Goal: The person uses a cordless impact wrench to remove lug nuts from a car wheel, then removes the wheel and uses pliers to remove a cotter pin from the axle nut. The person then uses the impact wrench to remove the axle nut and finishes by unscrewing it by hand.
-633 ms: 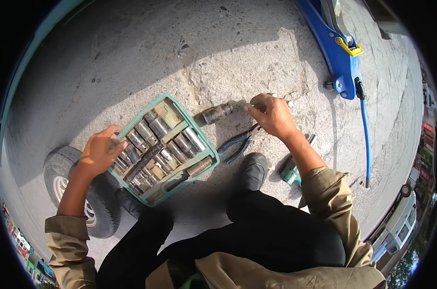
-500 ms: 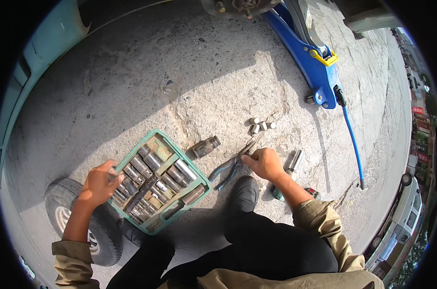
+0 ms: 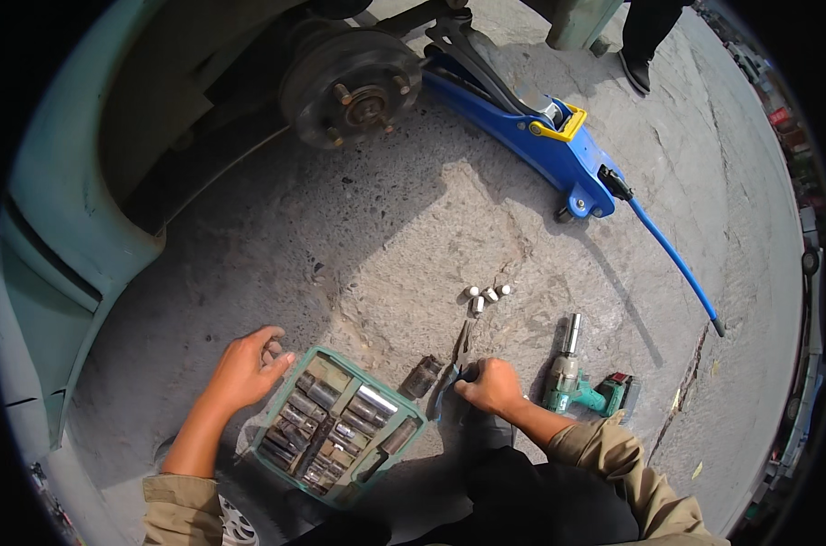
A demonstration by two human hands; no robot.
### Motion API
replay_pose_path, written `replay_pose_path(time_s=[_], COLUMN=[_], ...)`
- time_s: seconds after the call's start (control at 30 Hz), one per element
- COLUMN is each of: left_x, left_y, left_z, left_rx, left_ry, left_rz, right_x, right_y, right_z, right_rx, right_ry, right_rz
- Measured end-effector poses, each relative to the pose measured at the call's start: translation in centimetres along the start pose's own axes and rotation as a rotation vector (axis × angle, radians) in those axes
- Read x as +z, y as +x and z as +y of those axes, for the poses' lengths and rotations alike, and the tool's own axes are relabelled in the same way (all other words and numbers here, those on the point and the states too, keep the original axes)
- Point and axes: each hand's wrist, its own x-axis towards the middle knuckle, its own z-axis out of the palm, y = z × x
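My right hand (image 3: 491, 387) is closed around the handles of dark pliers (image 3: 465, 340), whose jaws point away from me. Just left of the pliers lies a loose dark socket (image 3: 422, 377) on the ground. My left hand (image 3: 245, 368) hovers by the upper left corner of a green socket case (image 3: 407, 439), thumb and fingers apart with nothing between them. Inside the open case sit several metal sockets (image 3: 374, 399). Beyond the pliers' tips rests a small group of silver lug nuts (image 3: 479, 306).
A green cordless impact wrench (image 3: 569, 387) lies to the right. The bare wheel hub (image 3: 351, 102) of a pale green vehicle (image 3: 58, 300) is ahead, beside a blue floor jack (image 3: 531, 150) with a long handle (image 3: 675, 259). Another person's leg (image 3: 645, 41) stands at the far right.
My left hand has come off the sockets to beyond the case's corner. The right hand now grips the pliers, which have turned to point straight ahead. The view has tilted up, showing the hub.
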Motion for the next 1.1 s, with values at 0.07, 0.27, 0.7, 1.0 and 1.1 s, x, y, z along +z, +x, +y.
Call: replay_pose_path(time_s=[0.07,0.27,0.7,1.0,1.1], left_x=[-0.4,2.0,2.2,7.7,9.5], left_y=[0.8,4.3,10.0,6.9,7.7], left_z=[0.0,-0.3,3.7,-0.1,4.7], left_rx=[0.001,0.021,0.013,-0.111,0.077], left_ry=[0.02,0.095,-0.303,-0.533,-0.678], left_rz=[0.011,0.027,0.194,0.156,0.17], right_x=[-0.7,0.9,-8.0,-11.4,-12.6], right_y=[-0.2,-0.9,4.3,5.8,4.7], right_z=[0.9,6.4,-4.0,-9.0,-12.1], right_rx=[0.015,-0.054,-0.257,-0.461,-0.412], right_ry=[0.123,0.517,1.308,0.769,0.979], right_rz=[-0.014,-0.043,-0.628,-0.282,-0.663])
